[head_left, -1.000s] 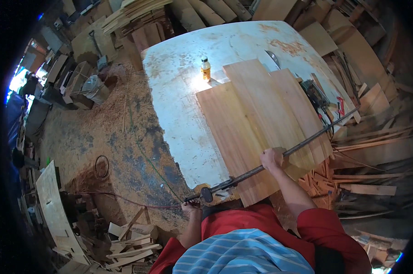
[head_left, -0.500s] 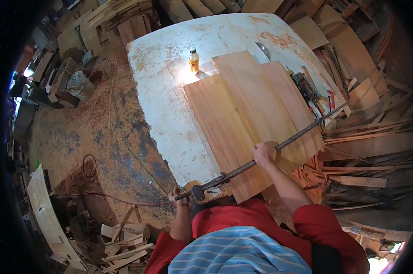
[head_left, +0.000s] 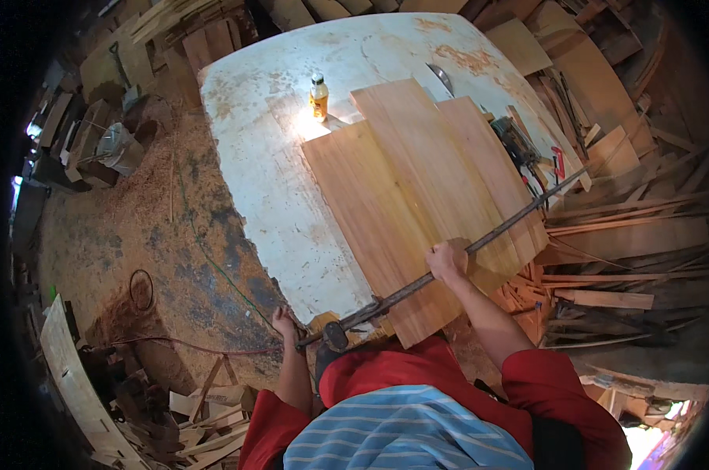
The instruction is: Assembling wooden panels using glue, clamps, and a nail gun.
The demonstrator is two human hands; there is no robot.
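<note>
Person stands at the near edge of a white, stained worktop [head_left: 268,180], both hands on a long metal bar clamp [head_left: 480,239]. Right hand [head_left: 446,261] has its fingers wrapped fully around the bar at about mid-length, over the near end of the boards. Left hand [head_left: 286,323] is at the bar's near end, fingers closed on the handle just beside the dark clamp head [head_left: 336,335], which sits right at the worktop's near edge.

Bar runs diagonally, from the left hand up and to the right, past the right fingers, far tip reaching beyond the worktop's right edge over the scrap pile [head_left: 629,235].

Under the bar: three wooden boards [head_left: 417,196] laid side by side, edges touching, stepped at their far ends. Near corner of the left board overhangs the worktop edge, just right of the clamp head.

Beyond the right fingers, far end of the boards: small yellow glue bottle [head_left: 318,95], upright, just beside the left board's far corner. Curved metal blade [head_left: 441,78] further back. Dark power tool [head_left: 519,145] and a red tool [head_left: 558,164] by the worktop's right edge, close to the bar.

Open room: bare worktop left of the boards, wide strip. Left of the left hand, sawdust floor [head_left: 135,235] with a cable [head_left: 206,251] across it. Offcuts [head_left: 206,423] piled low left.
</note>
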